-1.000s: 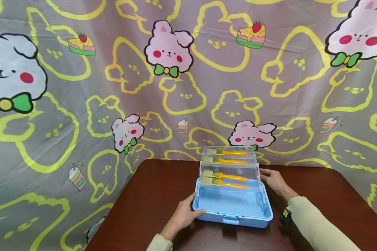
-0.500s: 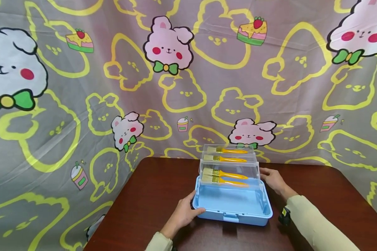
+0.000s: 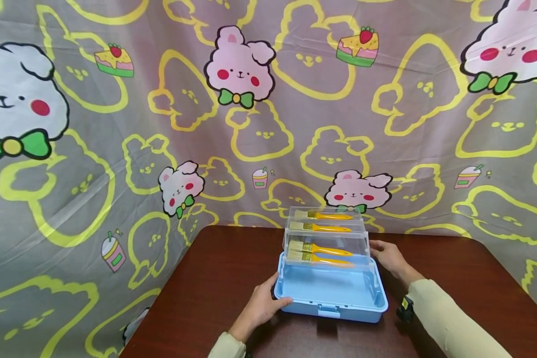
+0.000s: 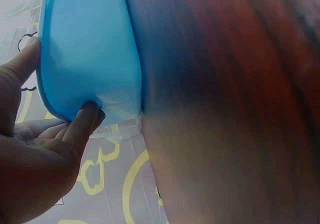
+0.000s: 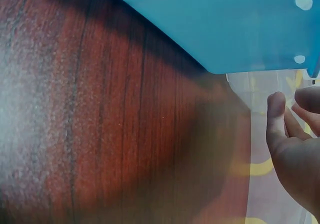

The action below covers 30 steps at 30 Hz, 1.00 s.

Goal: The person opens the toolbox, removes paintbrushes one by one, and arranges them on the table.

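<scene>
A light blue toolbox (image 3: 328,311) stands on the table with its front latch (image 3: 328,312) facing me. Clear plastic trays (image 3: 324,236) rise over its back half, and the blue bottom shows in front of them. Several flat paintbrushes (image 3: 326,251) with yellow handles and pale bristles lie across these trays. My left hand (image 3: 261,301) grips the toolbox's front left corner, thumb over the rim and fingers against the outer side. At the back right, my right hand (image 3: 391,258) has bent fingers right at the trays' edge; I cannot tell whether they grip it.
The dark red-brown wooden table (image 3: 456,268) extends to both sides of the toolbox. Behind and left of it hangs a grey curtain (image 3: 291,124) with cartoon rabbits. A black wrist device (image 3: 405,308) sits under the right sleeve.
The view tips slightly. Both hands, the toolbox, the trays and the paintbrushes keep their places.
</scene>
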{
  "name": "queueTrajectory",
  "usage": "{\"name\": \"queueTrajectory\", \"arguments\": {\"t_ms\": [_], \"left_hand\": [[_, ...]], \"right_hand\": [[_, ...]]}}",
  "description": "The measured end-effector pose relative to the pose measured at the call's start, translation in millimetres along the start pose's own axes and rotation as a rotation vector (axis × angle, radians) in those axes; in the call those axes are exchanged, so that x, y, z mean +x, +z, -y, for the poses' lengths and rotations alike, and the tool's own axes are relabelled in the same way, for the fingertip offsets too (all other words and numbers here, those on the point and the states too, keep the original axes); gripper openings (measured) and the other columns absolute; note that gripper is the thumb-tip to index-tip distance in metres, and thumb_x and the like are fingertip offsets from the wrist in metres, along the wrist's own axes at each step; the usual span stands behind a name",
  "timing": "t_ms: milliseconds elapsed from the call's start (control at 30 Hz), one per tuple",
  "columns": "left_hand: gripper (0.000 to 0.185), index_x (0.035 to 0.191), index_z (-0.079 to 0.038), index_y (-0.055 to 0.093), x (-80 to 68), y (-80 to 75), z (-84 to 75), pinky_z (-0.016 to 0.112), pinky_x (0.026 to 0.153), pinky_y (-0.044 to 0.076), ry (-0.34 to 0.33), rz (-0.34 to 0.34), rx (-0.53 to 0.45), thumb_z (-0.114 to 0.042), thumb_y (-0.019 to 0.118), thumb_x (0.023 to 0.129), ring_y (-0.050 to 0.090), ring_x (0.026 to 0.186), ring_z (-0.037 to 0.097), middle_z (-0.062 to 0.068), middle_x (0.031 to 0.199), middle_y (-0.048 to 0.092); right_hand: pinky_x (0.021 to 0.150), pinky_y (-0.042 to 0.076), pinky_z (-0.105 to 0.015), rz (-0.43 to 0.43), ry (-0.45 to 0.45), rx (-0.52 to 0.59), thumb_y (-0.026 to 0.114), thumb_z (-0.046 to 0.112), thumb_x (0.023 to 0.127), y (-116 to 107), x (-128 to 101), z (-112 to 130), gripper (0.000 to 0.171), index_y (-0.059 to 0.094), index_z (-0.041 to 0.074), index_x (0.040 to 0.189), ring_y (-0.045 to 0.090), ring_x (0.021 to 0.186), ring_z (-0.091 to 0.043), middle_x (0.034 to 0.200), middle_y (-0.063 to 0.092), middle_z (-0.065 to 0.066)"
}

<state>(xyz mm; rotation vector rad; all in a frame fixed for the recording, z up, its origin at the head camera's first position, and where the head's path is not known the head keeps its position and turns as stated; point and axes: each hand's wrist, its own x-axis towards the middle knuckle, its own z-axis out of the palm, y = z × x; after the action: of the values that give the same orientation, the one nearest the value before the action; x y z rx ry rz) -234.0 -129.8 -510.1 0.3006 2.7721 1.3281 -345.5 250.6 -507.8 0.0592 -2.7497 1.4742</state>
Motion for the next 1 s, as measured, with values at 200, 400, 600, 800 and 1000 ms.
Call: {"name": "queueTrajectory", "arguments": {"t_ms": [200, 400, 600, 800, 1000], "left_hand": [[0.084, 0.144, 0.000, 0.036, -2.3, 1.0, 0.7, 0.051, 0.098, 0.038, 0.009, -0.005, -0.003, -0.035, 0.076, 0.080, 0.044, 0.126, 0.030, 0.019, 0.141, 0.044], [0.084, 0.145, -0.003, 0.035, -4.8, -1.3, 0.7, 0.051, 0.098, 0.039, 0.056, -0.013, -0.002, -0.035, 0.076, 0.080, 0.046, 0.124, 0.028, 0.017, 0.139, 0.046], [0.083, 0.145, -0.004, 0.036, -7.5, -4.0, -0.5, 0.049, 0.097, 0.039, 0.097, -0.024, 0.009, -0.034, 0.077, 0.080, 0.048, 0.122, 0.027, 0.016, 0.138, 0.048], [0.083, 0.145, -0.002, 0.035, -7.9, -5.0, -2.4, 0.050, 0.098, 0.038, 0.077, -0.014, 0.003, -0.034, 0.076, 0.080, 0.046, 0.124, 0.029, 0.017, 0.139, 0.046], [0.083, 0.145, -0.001, 0.035, -8.0, -4.3, -2.6, 0.050, 0.098, 0.038, 0.073, -0.004, -0.006, -0.033, 0.077, 0.080, 0.047, 0.123, 0.029, 0.018, 0.139, 0.046]], "right_hand": [[0.089, 0.044, -0.055, -0.017, 0.001, -0.006, 0.054, 0.018, 0.097, -6.2, -9.6, 3.9, 0.046, 0.046, -0.012, 0.131, 0.053, 0.110, -0.045, 0.129, 0.048, -0.033], [0.086, 0.046, -0.055, -0.011, -0.010, -0.034, 0.054, 0.019, 0.097, -18.0, -22.9, 13.9, 0.047, 0.046, -0.009, 0.133, 0.057, 0.104, -0.044, 0.130, 0.047, -0.033], [0.079, 0.051, -0.048, -0.047, -0.040, -0.088, 0.061, 0.025, 0.093, -26.4, -33.7, 23.4, 0.045, 0.055, -0.005, 0.126, 0.058, 0.099, -0.039, 0.121, 0.055, -0.028], [0.073, 0.053, -0.040, -0.092, -0.129, -0.133, 0.068, 0.026, 0.088, -32.3, -37.2, 37.1, 0.039, 0.064, -0.001, 0.116, 0.058, 0.091, -0.031, 0.104, 0.065, -0.018], [0.069, 0.051, -0.034, -0.094, -0.232, -0.182, 0.072, 0.023, 0.085, -30.7, -38.4, 55.4, 0.033, 0.069, 0.000, 0.108, 0.059, 0.086, -0.025, 0.093, 0.069, -0.009]]}}
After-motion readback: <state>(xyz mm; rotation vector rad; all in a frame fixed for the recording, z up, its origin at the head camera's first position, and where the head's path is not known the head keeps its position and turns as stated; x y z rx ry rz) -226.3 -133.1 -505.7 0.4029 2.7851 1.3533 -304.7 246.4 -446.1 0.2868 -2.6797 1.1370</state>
